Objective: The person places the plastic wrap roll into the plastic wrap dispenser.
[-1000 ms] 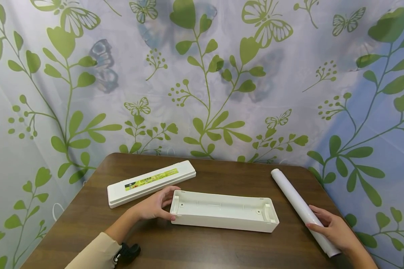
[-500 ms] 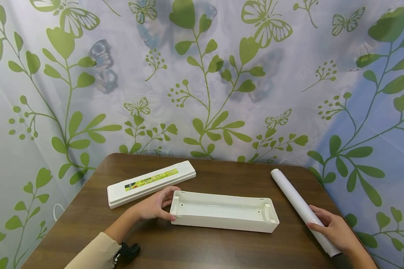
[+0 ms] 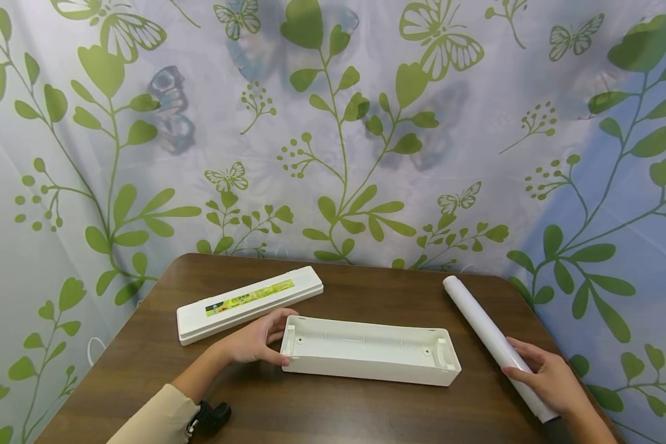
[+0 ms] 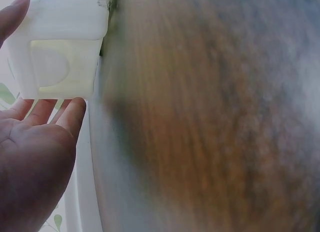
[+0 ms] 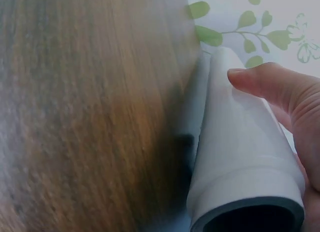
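Observation:
In the head view, a long white plastic box [image 3: 366, 349] stands open-topped in the middle of the table. My left hand [image 3: 259, 338] grips its left end, thumb on the near side and fingers at the far side. The left wrist view shows that end wall [image 4: 62, 66] between the thumb and fingers of the left hand [image 4: 37, 152]. Over at the right, my right hand [image 3: 549, 376] holds a white roll of plastic wrap [image 3: 488, 333], which lies slanted. Its hollow dark core shows at the near end of the roll [image 5: 245, 152] in the right wrist view.
A white lid [image 3: 250, 303] with a yellow-green label lies behind the box at the left. The brown wooden table [image 3: 366, 413] ends at a curtain [image 3: 333, 154] printed with green leaves and butterflies. A black strap [image 3: 211, 419] sits at my left wrist.
My right hand and the plastic wrap roll have shifted slightly to the left. The left hand, the box and the lid stay in place.

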Available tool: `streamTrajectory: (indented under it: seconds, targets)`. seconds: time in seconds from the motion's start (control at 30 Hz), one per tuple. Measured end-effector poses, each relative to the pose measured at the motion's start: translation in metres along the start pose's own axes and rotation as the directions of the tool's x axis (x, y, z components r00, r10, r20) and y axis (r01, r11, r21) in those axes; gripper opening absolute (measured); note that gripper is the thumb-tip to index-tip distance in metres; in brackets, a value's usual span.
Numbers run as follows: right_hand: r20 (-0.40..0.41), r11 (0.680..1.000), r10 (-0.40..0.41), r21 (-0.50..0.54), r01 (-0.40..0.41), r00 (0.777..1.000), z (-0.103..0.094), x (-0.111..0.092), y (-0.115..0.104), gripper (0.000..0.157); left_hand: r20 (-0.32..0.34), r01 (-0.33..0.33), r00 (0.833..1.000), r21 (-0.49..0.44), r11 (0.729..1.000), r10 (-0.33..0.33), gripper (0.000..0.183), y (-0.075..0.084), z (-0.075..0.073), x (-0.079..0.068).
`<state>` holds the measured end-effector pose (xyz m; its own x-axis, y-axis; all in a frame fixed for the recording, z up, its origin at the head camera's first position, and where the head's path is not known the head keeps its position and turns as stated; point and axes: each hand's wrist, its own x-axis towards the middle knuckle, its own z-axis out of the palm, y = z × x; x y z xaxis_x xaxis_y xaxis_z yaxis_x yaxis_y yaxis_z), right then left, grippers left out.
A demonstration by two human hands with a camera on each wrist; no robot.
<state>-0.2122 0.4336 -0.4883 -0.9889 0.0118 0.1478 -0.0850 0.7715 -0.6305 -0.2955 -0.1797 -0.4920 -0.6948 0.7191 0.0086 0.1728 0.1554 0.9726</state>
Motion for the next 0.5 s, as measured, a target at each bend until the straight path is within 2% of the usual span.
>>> streamTrajectory:
  seconds: [0.2,0.5]
  targets:
    - [-0.023,1.0,0.007,0.018,-0.007,1.0,0.001,0.003,-0.004,0.069,0.003,0.006,1.0,-0.001,1.0,-0.006,0.093,0.001,0.001,0.0]
    - [0.017,0.998,0.043,0.033,-0.044,0.999,0.0,0.004,-0.012,0.073,0.005,0.005,1.0,-0.002,1.0,-0.005,0.093,0.001,0.001,0.0]
